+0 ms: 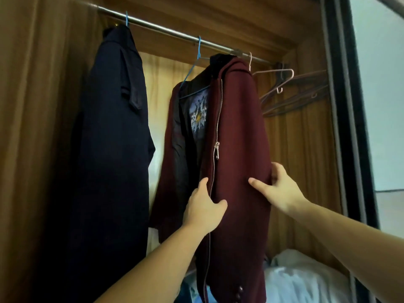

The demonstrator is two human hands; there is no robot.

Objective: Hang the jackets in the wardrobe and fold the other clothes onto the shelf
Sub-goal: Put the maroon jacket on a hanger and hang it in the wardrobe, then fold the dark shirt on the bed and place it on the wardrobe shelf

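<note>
The left hand [204, 207] grips the maroon jacket [238, 154] at its zipper [216, 136] edge, thumb on the front of the cloth and fingers tucked behind the open flap. The right hand [276, 189] holds the jacket's right side, thumb pressed across the front, fingers curled round the outer edge. Both arms reach up from below.

The jacket hangs from the rail [175, 32] inside the wardrobe [43, 106], unzipped at the top, with a dark lining and a pale printed patch showing inside. A blue hanger [195, 64] hooks the rail just left of its collar; whether it carries the jacket is hard to tell. Further left, a navy garment [113, 138] hangs on another blue hook. To the right, empty pink hangers [282, 82] cluster at the rail's end. Below the jacket lies a heap of white cloth [299, 278].
</note>
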